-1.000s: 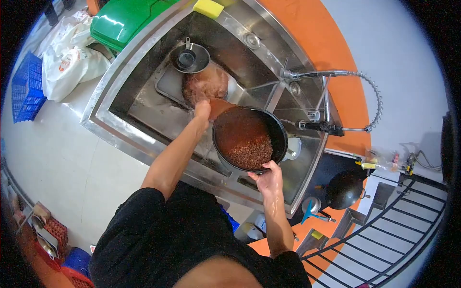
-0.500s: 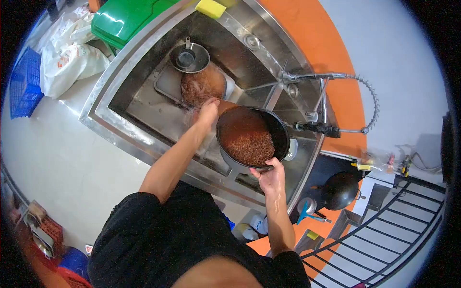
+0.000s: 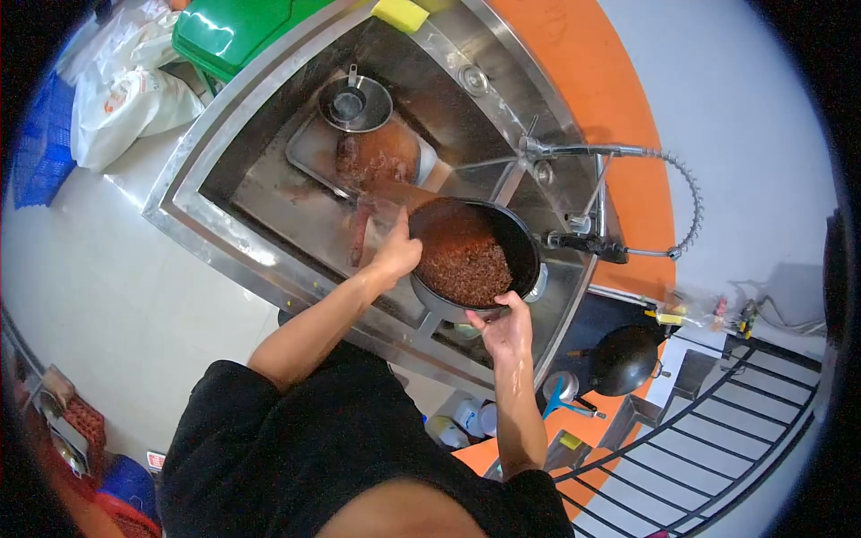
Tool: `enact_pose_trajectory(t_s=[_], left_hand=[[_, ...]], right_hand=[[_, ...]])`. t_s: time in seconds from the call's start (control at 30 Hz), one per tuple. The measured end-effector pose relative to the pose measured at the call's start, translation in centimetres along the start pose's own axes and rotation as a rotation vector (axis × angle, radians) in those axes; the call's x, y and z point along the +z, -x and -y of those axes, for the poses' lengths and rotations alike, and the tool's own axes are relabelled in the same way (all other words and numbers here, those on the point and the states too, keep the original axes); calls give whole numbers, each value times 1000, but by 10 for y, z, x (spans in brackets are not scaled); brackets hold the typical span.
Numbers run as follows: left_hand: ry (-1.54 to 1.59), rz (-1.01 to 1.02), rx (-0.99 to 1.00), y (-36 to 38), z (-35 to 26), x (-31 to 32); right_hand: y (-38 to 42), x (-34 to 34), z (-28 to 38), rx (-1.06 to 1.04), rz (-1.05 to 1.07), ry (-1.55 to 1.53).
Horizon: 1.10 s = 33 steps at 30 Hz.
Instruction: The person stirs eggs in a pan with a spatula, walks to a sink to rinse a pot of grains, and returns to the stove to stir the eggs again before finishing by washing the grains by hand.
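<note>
A deep dark-lined pot (image 3: 525, 260) is tilted over the sink, holding wet brown grains (image 3: 466, 273) and reddish-brown water. Water runs over its far-left lip onto a metal tray (image 3: 309, 148) in the sink. My right hand (image 3: 504, 325) grips the near rim, thumb over the edge. At the pot's left side is my left hand (image 3: 395, 255), closed against the rim with its index finger extended; some of its fingers are hidden. Beyond the falling water, a metal bowl (image 3: 378, 106) with a smaller round handled item (image 3: 348, 103) inside rests in the sink.
The steel sink (image 3: 224, 224) has a spring-hose faucet (image 3: 619, 151) on its right and a yellow sponge (image 3: 401, 13) on its far rim. A black wok (image 3: 625, 360) and metal railing (image 3: 691, 439) stand right. At left are a white bag (image 3: 134, 112) and green lid (image 3: 238, 31).
My left hand has drawn back toward me from the stream to the pot's left side. The pot is still tilted in my right hand, and water still pours out.
</note>
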<state>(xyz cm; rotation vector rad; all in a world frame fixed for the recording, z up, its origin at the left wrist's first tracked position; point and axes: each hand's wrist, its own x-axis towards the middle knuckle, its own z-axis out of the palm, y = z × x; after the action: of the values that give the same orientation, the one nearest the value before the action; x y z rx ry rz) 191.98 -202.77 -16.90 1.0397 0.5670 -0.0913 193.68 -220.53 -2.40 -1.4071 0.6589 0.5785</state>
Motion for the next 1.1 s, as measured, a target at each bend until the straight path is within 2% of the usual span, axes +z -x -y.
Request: enact_pose_trajectory(t_s=[0.03,0.1,0.2,0.5,0.97,1.1], left_hand=[[3,0,-1,7,-15,-1],[-279,-30,-50,20,-41,-3],[-158,40,-58,6,-18,-4],[-279,13,-51,5,-18,-2],[-155,43,-20,-8,9,-3],[-216,22,-40,6,-12,-5]], right_hand=[[-1,-1,0,8,8,-27],[5,7,4,3,-18,17],[7,11,7,0,-38,63],[5,10,10,-9,-18,81],[9,15,13,-8,-23,123],[9,15,12,-3,-11,120]])
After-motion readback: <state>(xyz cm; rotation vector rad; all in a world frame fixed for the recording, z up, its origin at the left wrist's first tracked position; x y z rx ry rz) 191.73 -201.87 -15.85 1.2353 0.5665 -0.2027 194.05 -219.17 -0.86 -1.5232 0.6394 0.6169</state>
